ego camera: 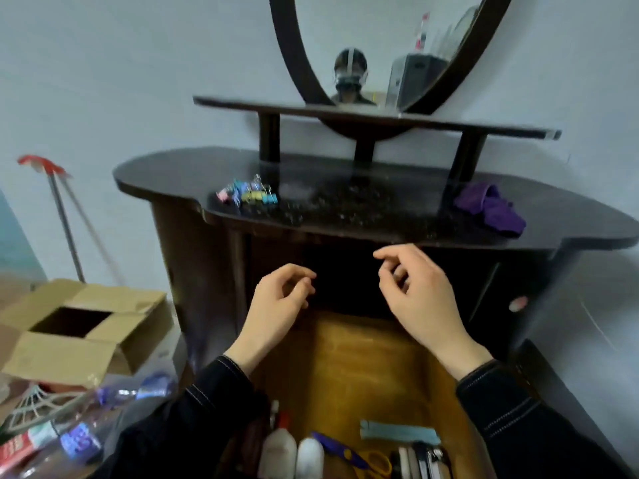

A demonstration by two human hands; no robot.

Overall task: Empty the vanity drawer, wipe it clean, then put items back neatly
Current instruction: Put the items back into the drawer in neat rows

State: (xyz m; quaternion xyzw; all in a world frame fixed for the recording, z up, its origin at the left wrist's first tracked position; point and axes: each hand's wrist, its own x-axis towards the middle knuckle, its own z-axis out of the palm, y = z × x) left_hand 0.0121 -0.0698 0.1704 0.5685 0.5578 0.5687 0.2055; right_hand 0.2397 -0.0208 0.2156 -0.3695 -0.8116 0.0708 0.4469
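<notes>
A person is leaning over a dark wooden vanity, looking down into its drawer [363, 357], which is standing pulled out toward them. Both hands are hovering above the bare far half of the drawer. The left hand [280, 299] and right hand [415, 292] are near each other but apart, fingers loosely curled, and neither seems to be holding anything.

At the near end of the drawer, 2 white bottles [276, 451], blue and yellow scissors [359, 458] and a flat teal item [397, 435] are lying close together. Coloured binder clips [247, 195] are sitting in a heap on the vanity top [166, 174], close to its front edge. A purple cloth [491, 209] is lying on the right.

Risks, as a judgement: reaching back for the crowded items, a sleeve is likely to tip a bottle, and the scissors are asking for a careful grip. More items piling by the clips could nudge them off the edge.
</notes>
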